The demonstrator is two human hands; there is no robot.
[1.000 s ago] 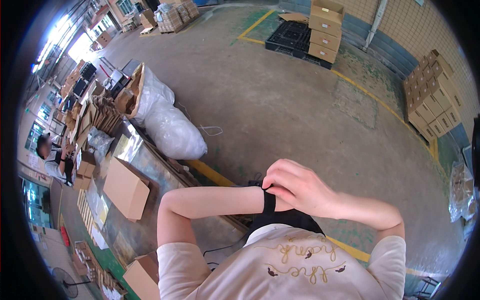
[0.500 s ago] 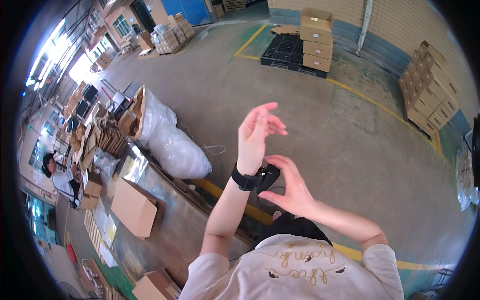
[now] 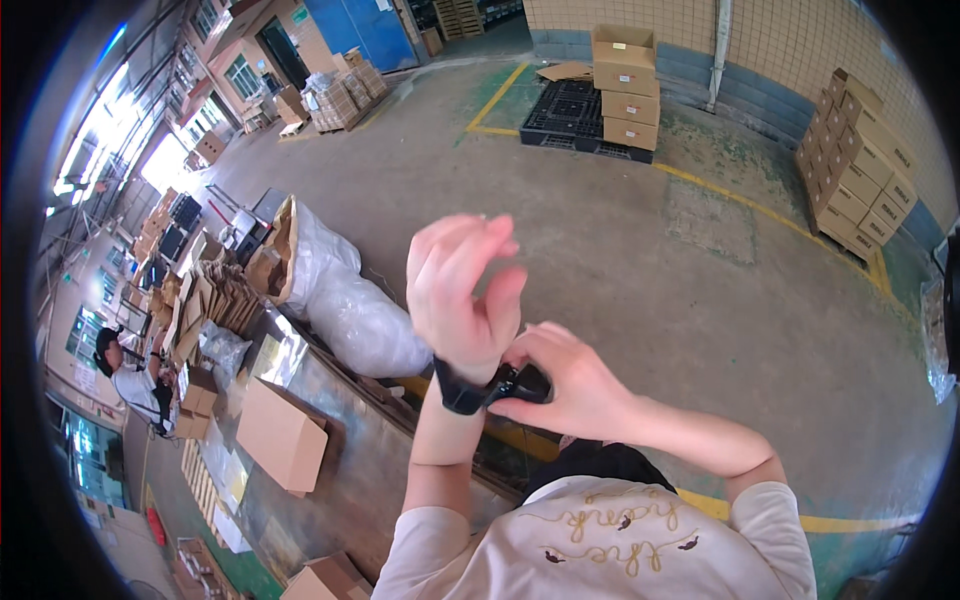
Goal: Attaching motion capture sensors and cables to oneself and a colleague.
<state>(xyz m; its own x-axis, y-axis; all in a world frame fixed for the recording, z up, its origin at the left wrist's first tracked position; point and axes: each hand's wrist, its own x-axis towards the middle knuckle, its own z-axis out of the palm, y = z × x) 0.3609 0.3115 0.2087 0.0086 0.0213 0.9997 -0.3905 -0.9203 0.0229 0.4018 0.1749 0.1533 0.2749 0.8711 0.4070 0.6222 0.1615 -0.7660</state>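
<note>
Work at the left wrist, seen from the head. The left hand (image 3: 455, 290) is raised and holds nothing: its fingers are loosely curled, the thumb apart from them. A black strap (image 3: 460, 393) circles its wrist; a black device (image 3: 528, 384) sits on the strap's right side. The right hand (image 3: 580, 385) pinches the device, thumb below and fingers above; the finger contact is partly hidden. Compared with 0.5 s earlier, the left fingers have gone from extended to curled, and the right thumb and fingers have drawn in around the device. The 2 hands thus appear braced against each other, with the handling centred on the device. Left of the arms, 1 closed box (image 3: 283, 435) rests on the table (image 3: 355, 475).
</note>
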